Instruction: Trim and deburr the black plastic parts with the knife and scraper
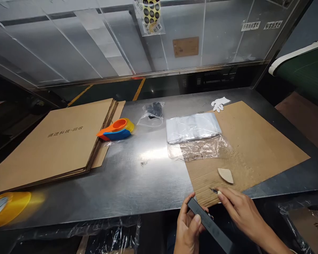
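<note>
At the table's front edge, my left hand (188, 229) is wrapped round a long dark grey bar-shaped piece (210, 227), its thumb pressed on the upper face. My right hand (240, 211) pinches a small pointed tool (214, 190) with a dark metal tip; most of its handle is hidden in the fingers. The tip points left, a little apart from the bar. Just beyond the right hand, a beige wedge-shaped pad (225, 175) lies on a brown cardboard sheet (270, 148).
Clear plastic bags (193, 127) lie stacked behind the pad, near a white glove (220, 103). An orange-and-blue tape dispenser (116, 129) touches flattened cartons (55, 141) on the left. A yellow tape roll (9, 210) sits at the front left edge. A bagged black item (153, 112) lies farther back.
</note>
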{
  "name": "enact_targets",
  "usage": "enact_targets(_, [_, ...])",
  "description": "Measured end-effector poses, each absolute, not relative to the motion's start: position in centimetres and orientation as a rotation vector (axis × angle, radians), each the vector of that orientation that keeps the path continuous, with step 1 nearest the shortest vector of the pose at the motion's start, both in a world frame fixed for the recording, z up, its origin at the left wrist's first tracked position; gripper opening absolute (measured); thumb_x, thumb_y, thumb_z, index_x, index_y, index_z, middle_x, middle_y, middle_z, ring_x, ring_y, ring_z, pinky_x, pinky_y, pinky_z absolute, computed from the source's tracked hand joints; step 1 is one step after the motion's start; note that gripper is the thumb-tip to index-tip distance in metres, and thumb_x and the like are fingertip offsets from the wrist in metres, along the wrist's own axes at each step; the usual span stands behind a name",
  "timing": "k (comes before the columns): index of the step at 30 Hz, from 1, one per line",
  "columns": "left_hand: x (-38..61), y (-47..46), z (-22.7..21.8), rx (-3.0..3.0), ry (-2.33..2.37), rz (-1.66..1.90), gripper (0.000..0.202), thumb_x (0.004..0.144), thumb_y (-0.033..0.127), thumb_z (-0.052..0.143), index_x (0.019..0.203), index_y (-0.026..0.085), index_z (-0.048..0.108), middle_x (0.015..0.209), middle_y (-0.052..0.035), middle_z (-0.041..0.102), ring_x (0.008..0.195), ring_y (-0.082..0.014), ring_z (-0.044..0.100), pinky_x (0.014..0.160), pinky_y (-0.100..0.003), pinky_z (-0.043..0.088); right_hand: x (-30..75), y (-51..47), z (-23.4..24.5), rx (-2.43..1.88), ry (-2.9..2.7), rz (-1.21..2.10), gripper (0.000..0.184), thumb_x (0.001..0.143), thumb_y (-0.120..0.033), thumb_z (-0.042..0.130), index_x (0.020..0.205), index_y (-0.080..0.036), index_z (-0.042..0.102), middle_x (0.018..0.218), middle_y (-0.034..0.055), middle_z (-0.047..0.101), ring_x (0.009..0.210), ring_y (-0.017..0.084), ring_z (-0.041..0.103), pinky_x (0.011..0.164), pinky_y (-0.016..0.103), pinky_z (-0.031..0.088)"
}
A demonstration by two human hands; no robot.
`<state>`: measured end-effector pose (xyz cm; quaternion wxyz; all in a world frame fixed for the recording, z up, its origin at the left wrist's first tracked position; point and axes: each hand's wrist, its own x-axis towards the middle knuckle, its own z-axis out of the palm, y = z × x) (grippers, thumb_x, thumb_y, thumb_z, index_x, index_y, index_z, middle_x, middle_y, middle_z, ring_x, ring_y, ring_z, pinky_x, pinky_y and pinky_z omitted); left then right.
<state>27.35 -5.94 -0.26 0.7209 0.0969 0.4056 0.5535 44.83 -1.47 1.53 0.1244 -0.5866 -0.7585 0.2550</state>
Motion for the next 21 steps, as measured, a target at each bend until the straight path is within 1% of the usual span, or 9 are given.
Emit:
enact_targets(2, [27.3, -5.4, -0.1, 0.062, 0.954, 1.209, 0.055, 0.071, 0.038, 0.073, 0.113, 0.017, 0.044, 0.087, -0.0089, 0.069, 0.073, -0.0198, 0.066, 0.052, -0.022, 0.049, 46.4, -0.2, 0.9, -1.886, -2.196, 0.536, 0.035, 0.098, -0.044, 0.025, 0.118, -0.03, 0.05, 0.116, -0.0023, 0.062, 0.101, 0.017, 0.06, 0.079, 0.027, 0.049])
enact_targets(3, [27.2, -5.2, 0.0, -0.02, 0.993, 1.205, 0.044, 0.076, 0.035, 0.069, 0.109, 0.015, 0.047, 0.089, -0.0101, 0.069, 0.074, -0.0199, 0.067, 0.051, -0.022, 0.05, 47.3, 0.6, 0.5, -1.978, -2.173, 0.433, 0.035, 0.097, -0.043, 0.026, 0.117, -0.029, 0.051, 0.115, -0.0011, 0.062, 0.099, 0.019, 0.061, 0.077, 0.029, 0.05])
enact_targets(5, [27.1, -4.7, 0.0, -0.162, 1.083, 1.174, 0.028, 0.085, 0.029, 0.059, 0.104, 0.011, 0.049, 0.092, -0.0132, 0.069, 0.074, -0.0206, 0.068, 0.054, -0.026, 0.054, 49.2, 2.3, -0.2, -2.12, -2.106, 0.278, 0.034, 0.096, -0.039, 0.028, 0.113, -0.024, 0.053, 0.109, 0.0043, 0.063, 0.093, 0.025, 0.061, 0.072, 0.036, 0.049])
enact_targets(8, [27.0, -4.2, -0.5, -0.28, 1.173, 1.102, 0.025, 0.089, 0.026, 0.052, 0.104, 0.006, 0.048, 0.079, -0.0158, 0.069, 0.066, -0.0214, 0.069, 0.057, -0.027, 0.056, 51.6, 4.9, -1.5, -2.256, -2.016, 0.097, 0.032, 0.095, -0.032, 0.03, 0.109, -0.018, 0.056, 0.097, 0.0114, 0.061, 0.088, 0.031, 0.06, 0.066, 0.04, 0.047])
enact_targets(9, [27.0, -4.0, -0.8, -0.301, 1.184, 1.091, 0.024, 0.089, 0.025, 0.052, 0.103, 0.006, 0.048, 0.074, -0.0149, 0.069, 0.063, -0.021, 0.069, 0.057, -0.027, 0.056, 52.1, 5.6, -1.9, -2.282, -1.998, 0.051, 0.032, 0.094, -0.029, 0.031, 0.109, -0.017, 0.056, 0.094, 0.0123, 0.061, 0.086, 0.032, 0.06, 0.065, 0.04, 0.046])
enact_targets(11, [27.1, -3.8, -1.4, -0.34, 1.171, 1.1, 0.02, 0.09, 0.022, 0.05, 0.1, 0.006, 0.047, 0.07, -0.0143, 0.068, 0.064, -0.0212, 0.069, 0.057, -0.026, 0.056, 52.8, 6.7, -2.8, -2.303, -1.977, -0.016, 0.03, 0.094, -0.026, 0.034, 0.109, -0.016, 0.057, 0.089, 0.0124, 0.06, 0.082, 0.03, 0.06, 0.064, 0.038, 0.045])
enact_targets(16, [27.6, -3.2, -2.4, -0.371, 1.129, 1.147, 0.012, 0.09, 0.02, 0.05, 0.092, 0.009, 0.045, 0.077, -0.0168, 0.069, 0.069, -0.0225, 0.07, 0.059, -0.026, 0.057, 53.2, 8.5, -4.8, -2.248, -1.948, -0.128, 0.03, 0.09, -0.017, 0.038, 0.105, -0.012, 0.062, 0.079, 0.0136, 0.059, 0.074, 0.028, 0.058, 0.061, 0.036, 0.045])
enact_targets(19, [28.0, -3.1, -2.1, -0.38, 1.087, 1.136, 0.012, 0.089, 0.018, 0.051, 0.089, 0.008, 0.046, 0.087, -0.0219, 0.068, 0.079, -0.0262, 0.07, 0.064, -0.027, 0.058, 52.6, 9.0, -4.8, -2.148, -1.919, -0.193, 0.032, 0.087, -0.017, 0.04, 0.107, -0.007, 0.063, 0.079, 0.0171, 0.059, 0.079, 0.032, 0.054, 0.068, 0.043, 0.046])
enact_targets(21, [28.1, -3.2, -1.6, -0.389, 1.053, 1.113, 0.007, 0.088, 0.012, 0.051, 0.09, 0.006, 0.048, 0.093, -0.0247, 0.067, 0.087, -0.0293, 0.068, 0.068, -0.028, 0.058, 51.9, 8.8, -3.6, -2.054, -1.885, -0.218, 0.034, 0.086, -0.019, 0.04, 0.108, -0.003, 0.062, 0.083, 0.0195, 0.059, 0.082, 0.034, 0.053, 0.072, 0.048, 0.046])
